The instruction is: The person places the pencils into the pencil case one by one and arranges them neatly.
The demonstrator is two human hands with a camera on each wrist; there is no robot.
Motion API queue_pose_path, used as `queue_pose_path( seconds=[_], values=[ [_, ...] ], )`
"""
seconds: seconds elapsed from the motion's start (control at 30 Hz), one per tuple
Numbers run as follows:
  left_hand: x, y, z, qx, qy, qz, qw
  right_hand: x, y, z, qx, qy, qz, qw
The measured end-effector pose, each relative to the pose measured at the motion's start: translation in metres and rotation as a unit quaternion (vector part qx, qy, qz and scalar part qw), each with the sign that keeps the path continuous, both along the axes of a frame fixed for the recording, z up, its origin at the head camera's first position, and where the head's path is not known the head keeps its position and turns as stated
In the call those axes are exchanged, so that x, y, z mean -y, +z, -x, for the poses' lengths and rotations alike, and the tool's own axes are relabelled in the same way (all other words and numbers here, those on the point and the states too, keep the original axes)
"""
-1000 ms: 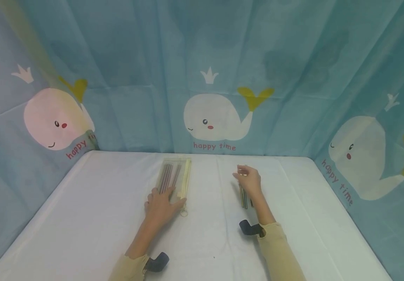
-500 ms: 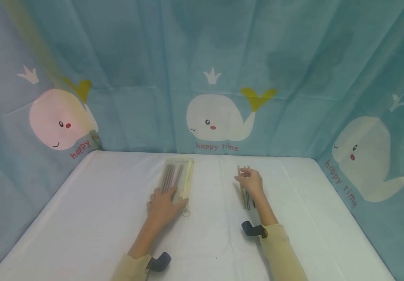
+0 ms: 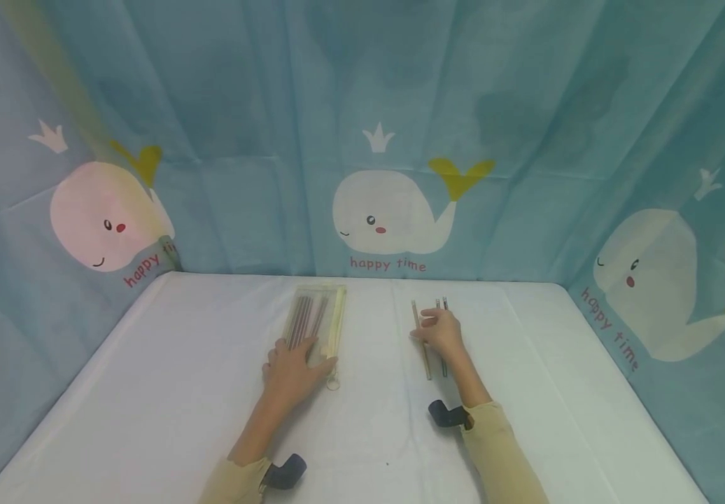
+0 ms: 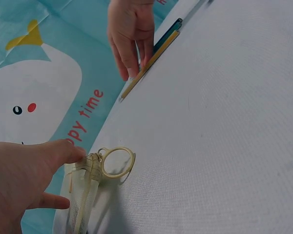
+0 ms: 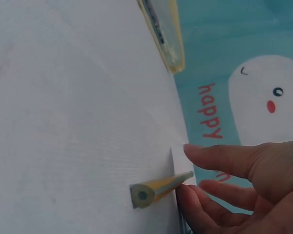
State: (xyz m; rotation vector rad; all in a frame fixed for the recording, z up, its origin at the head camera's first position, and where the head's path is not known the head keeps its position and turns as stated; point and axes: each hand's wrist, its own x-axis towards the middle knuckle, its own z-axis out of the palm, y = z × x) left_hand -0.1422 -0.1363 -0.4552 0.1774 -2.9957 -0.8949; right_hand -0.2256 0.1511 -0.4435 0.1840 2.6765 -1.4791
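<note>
Resting the left hand (image 3: 293, 371), fingers spread wide, over the near end of the mesh pouch (image 3: 339, 308) on the left of the white table (image 3: 362, 427), blocking some view of the dark sticks (image 3: 300, 322) inside. Showing the key ring (image 3: 333, 384) at the near right corner. Reaching the right hand (image 3: 446, 334) over the gold pencil (image 3: 426, 361) at right, thumb and fingers apart on either side; cannot tell whether touching. Partly hiding the other pencils (image 3: 444, 367) just right. Facing a blue whale-print curtain (image 3: 243, 217) along the far edge.
</note>
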Motion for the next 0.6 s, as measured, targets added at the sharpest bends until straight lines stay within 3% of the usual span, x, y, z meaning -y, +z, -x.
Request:
queue_pose_path(
  seconds=[0.3,0.6],
  values=[
    [-0.0013,0.0004,0.0010,-0.005,0.000,-0.002,1.0000,0.0060,-0.0057,-0.0005,-0.014,-0.007,-0.050,0.999],
    [0.0000,0.0029,-0.0005,-0.001,-0.004,-0.003,1.0000,0.0056,-0.0067,0.0001,-0.019,-0.007,-0.055,0.998]
  ],
)
